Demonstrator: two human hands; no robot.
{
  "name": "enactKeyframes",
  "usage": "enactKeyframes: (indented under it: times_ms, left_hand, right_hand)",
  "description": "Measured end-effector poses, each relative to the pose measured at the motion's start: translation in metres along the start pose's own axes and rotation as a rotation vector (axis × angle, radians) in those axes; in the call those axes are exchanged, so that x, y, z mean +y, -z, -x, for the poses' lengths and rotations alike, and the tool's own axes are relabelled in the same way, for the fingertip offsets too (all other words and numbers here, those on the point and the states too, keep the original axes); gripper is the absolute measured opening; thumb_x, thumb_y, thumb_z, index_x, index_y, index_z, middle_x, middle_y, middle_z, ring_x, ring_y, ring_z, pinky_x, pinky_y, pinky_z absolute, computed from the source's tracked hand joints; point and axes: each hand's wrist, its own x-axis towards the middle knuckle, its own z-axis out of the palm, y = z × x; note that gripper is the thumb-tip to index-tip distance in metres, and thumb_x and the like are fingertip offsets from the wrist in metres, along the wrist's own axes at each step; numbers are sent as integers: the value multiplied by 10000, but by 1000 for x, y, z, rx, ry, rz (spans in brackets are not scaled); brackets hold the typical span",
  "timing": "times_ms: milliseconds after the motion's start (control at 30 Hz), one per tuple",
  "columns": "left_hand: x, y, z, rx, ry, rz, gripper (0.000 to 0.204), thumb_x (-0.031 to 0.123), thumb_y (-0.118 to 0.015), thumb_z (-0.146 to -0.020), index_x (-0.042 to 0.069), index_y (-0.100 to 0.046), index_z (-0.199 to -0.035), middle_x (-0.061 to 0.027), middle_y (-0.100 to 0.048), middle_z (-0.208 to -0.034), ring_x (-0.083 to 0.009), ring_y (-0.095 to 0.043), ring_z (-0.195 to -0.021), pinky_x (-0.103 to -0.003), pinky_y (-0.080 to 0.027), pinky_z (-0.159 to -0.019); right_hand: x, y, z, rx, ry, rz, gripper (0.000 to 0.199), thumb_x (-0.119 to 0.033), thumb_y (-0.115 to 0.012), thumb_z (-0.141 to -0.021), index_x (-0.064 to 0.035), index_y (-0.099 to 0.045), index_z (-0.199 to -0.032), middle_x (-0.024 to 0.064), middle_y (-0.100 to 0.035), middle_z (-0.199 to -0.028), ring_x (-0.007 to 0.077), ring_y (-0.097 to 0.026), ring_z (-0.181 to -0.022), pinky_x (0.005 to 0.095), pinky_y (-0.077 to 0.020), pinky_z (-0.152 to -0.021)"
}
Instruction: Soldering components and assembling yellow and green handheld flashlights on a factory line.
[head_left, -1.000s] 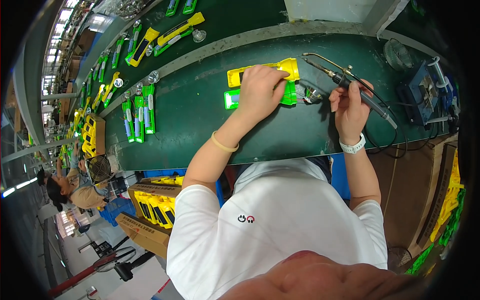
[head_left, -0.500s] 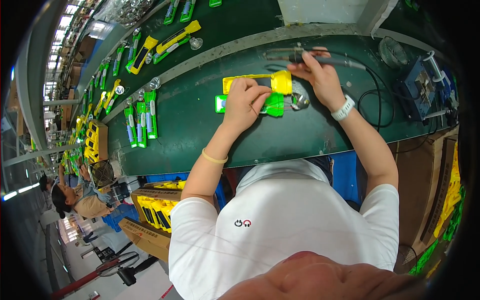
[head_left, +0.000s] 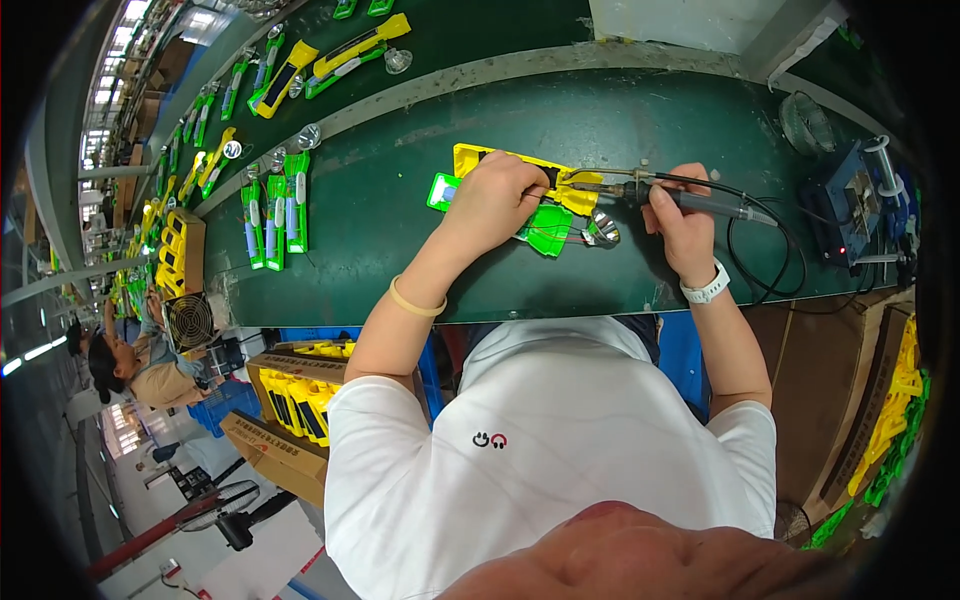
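My right hand grips a soldering iron with a thin feed tube along it. Its tip points left, reaching into the wide end of a yellow flashlight shell half. Over the shell's middle, my left hand is closed in a pinch by the iron's tip; what the fingers hold is hidden. A green shell half lies on the near side, partly covered by that hand. Thin red wires run from it to a silver reflector at its right end.
A blue soldering station with a solder spool stands at right, the black cable looping beside it. Green flashlight halves lie at left. A strip divides the green bench. Beyond the left end, another person sits near boxed yellow shells.
My right hand has brought the soldering iron down and nearer to the yellow shell. My left hand has shifted slightly right, and the shell halves now lie tilted.
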Motion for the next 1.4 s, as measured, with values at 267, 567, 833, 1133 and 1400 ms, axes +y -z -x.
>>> enactKeyframes:
  times_ms: [267,567,833,1133,1400]
  left_hand:
    - [6,0,-5,-43,39,-90,58,43,-613,-698,32,-613,-755,-107,-573,-693,-283,-546,-716,-366,-451,-665]
    - [4,-2,-5,-26,22,-75,70,40,-615,-689,31,-608,-758,-105,-571,-701,-287,-549,-719,-376,-456,-668]
    - [3,-3,-4,-29,27,-89,74,45,-612,-693,26,-611,-765,-116,-581,-722,-303,-557,-735,-389,-456,-675]
    - [4,-9,-4,-37,17,-87,72,47,-616,-689,31,-606,-759,-118,-586,-741,-307,-555,-739,-387,-454,-688]
    - [23,16,8,135,35,-67,164,136,-723,-675,36,-630,-765,-79,-605,-786,-217,-586,-744,-290,-469,-664]
  right_hand:
    - [9,-3,-3,-43,-39,90,223,-60,-621,-822,-56,-421,-921,5,-526,-721,40,-473,-556,181,-378,-479]
    - [10,-1,4,4,89,252,230,-74,-631,-812,-51,-432,-924,3,-498,-698,44,-464,-566,194,-377,-484]
    - [-13,-21,-2,10,96,-62,236,-58,-488,-914,-48,-310,-1068,170,-553,-989,244,-644,-820,278,-542,-610]
    - [3,-30,-20,-58,-28,-88,238,-90,-492,-921,-33,-310,-1062,163,-540,-1020,255,-621,-949,310,-547,-761]
    - [4,-23,-11,6,-34,-73,242,-95,-505,-916,-27,-324,-1062,150,-555,-972,226,-638,-892,275,-545,-701]
